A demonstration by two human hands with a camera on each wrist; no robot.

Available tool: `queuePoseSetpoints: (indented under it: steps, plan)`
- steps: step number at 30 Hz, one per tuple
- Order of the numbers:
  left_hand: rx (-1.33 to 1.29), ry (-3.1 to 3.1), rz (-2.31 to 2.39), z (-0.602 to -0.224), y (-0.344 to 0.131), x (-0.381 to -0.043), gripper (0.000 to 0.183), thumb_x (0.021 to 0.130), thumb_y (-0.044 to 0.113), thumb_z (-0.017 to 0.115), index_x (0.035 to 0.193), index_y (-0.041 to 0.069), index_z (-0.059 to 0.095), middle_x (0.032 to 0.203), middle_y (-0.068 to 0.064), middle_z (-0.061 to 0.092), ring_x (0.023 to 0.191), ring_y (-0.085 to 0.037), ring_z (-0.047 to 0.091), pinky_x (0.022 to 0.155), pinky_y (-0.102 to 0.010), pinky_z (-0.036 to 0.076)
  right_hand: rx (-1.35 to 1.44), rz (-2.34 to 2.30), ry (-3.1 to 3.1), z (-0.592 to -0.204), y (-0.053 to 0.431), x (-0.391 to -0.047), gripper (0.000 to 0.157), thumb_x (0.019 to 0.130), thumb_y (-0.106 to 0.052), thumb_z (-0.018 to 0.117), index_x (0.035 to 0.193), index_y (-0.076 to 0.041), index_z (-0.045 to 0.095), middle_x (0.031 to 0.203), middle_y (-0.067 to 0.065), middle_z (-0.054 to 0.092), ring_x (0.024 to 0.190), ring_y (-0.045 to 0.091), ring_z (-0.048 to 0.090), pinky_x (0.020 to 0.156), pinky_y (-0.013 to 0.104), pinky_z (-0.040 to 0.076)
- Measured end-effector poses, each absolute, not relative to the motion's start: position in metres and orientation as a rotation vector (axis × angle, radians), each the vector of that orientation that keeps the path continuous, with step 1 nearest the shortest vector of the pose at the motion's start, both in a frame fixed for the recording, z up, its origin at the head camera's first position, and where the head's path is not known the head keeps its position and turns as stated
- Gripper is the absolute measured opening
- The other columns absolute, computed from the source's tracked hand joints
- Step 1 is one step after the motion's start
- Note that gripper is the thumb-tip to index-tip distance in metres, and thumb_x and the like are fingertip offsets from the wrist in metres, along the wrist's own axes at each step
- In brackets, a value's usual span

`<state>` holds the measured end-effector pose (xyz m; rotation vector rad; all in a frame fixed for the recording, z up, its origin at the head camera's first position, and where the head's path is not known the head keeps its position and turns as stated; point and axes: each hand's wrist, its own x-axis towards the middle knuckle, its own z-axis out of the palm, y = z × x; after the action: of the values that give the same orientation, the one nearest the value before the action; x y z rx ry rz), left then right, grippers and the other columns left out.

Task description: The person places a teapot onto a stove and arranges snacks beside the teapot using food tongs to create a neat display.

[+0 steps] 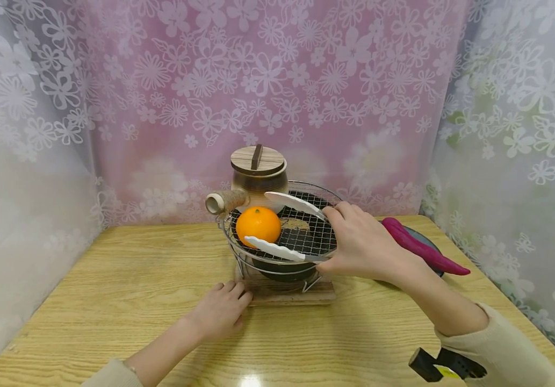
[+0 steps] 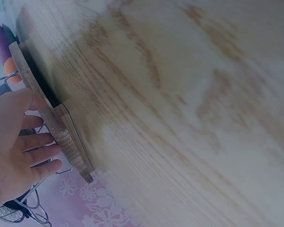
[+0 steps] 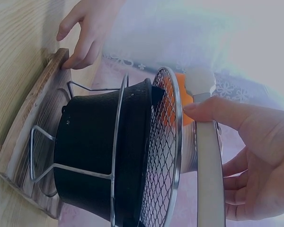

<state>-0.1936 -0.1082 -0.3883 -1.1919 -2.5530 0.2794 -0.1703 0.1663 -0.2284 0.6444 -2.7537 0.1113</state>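
Observation:
In the head view my right hand [image 1: 364, 239] grips a pair of tongs [image 1: 287, 251] with white tips, whose arms are spread wide. An orange [image 1: 258, 220] rests on the round wire grill [image 1: 323, 231]; the near tip overlaps its lower edge, and the far tip reaches behind it to the right. Under the grill sits a black stove bowl [image 3: 90, 146] in a wire stand, on a wooden board [image 1: 301, 296]. With its fingers extended, my left hand [image 1: 219, 312] touches the board's near left corner. Its fingers [image 2: 42, 153] lie along the board edge in the left wrist view.
A side-handled teapot [image 1: 258, 185] with a wooden lid stands on the back of the grill, its handle pointing left. To the right, a long purple sweet potato [image 1: 417, 247] lies across a dark plate [image 1: 424, 236]. Floral curtains [image 1: 267, 107] surround the wooden table [image 1: 161, 258].

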Motion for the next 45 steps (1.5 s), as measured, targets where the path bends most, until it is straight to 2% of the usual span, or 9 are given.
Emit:
queuePoseSetpoints:
  steps: [12, 20, 31, 40, 45]
  plan:
    - [-1.197, -2.556, 0.301, -0.388, -0.108, -0.194, 0.036, 0.08, 0.03, 0.067, 0.107, 0.008, 0.058, 0.103, -0.008, 0.053, 0.09, -0.024, 0.053, 0.07, -0.033, 0.043, 0.575, 0.175, -2.816, -0.229, 0.186, -0.166, 0.093, 0.061, -0.043, 0.08, 0.131, 0.005, 0.042, 0.117, 0.019, 0.048, 0.103, 0.033, 0.049, 0.083, 0.048, 0.042]
    - [-1.194, -2.562, 0.299, -0.388, -0.108, -0.193, 0.037, 0.081, 0.029, 0.065, 0.11, 0.007, 0.058, 0.105, -0.009, 0.053, 0.093, -0.024, 0.053, 0.072, -0.034, 0.044, 0.553, 0.21, -2.817, -0.229, 0.196, -0.164, 0.09, 0.063, -0.042, 0.078, 0.131, 0.004, 0.042, 0.116, 0.018, 0.049, 0.101, 0.032, 0.049, 0.082, 0.048, 0.042]
    - [-1.192, -2.573, 0.287, -0.387, -0.108, -0.192, 0.035, 0.079, 0.028, 0.067, 0.107, 0.008, 0.058, 0.103, -0.008, 0.053, 0.091, -0.024, 0.053, 0.071, -0.034, 0.043, 0.471, 0.274, -2.876, -0.227, 0.213, -0.16, 0.094, 0.067, -0.046, 0.076, 0.135, 0.005, 0.037, 0.123, 0.022, 0.044, 0.108, 0.037, 0.045, 0.084, 0.053, 0.041]
    - [-1.189, -2.567, 0.278, -0.388, -0.108, -0.193, 0.033, 0.079, 0.027, 0.066, 0.105, 0.008, 0.057, 0.101, -0.007, 0.053, 0.089, -0.024, 0.053, 0.069, -0.034, 0.043, 0.453, 0.312, -2.835, -0.235, 0.23, -0.162, 0.093, 0.063, -0.041, 0.079, 0.131, 0.009, 0.04, 0.119, 0.026, 0.046, 0.104, 0.04, 0.046, 0.085, 0.055, 0.039]
    - [-1.186, -2.563, 0.279, -0.388, -0.108, -0.193, 0.033, 0.079, 0.027, 0.066, 0.105, 0.008, 0.058, 0.101, -0.007, 0.053, 0.089, -0.024, 0.053, 0.069, -0.034, 0.043, 0.429, 0.309, -2.827, -0.237, 0.239, -0.162, 0.088, 0.062, -0.041, 0.08, 0.127, 0.006, 0.044, 0.115, 0.023, 0.049, 0.097, 0.035, 0.05, 0.075, 0.048, 0.043]
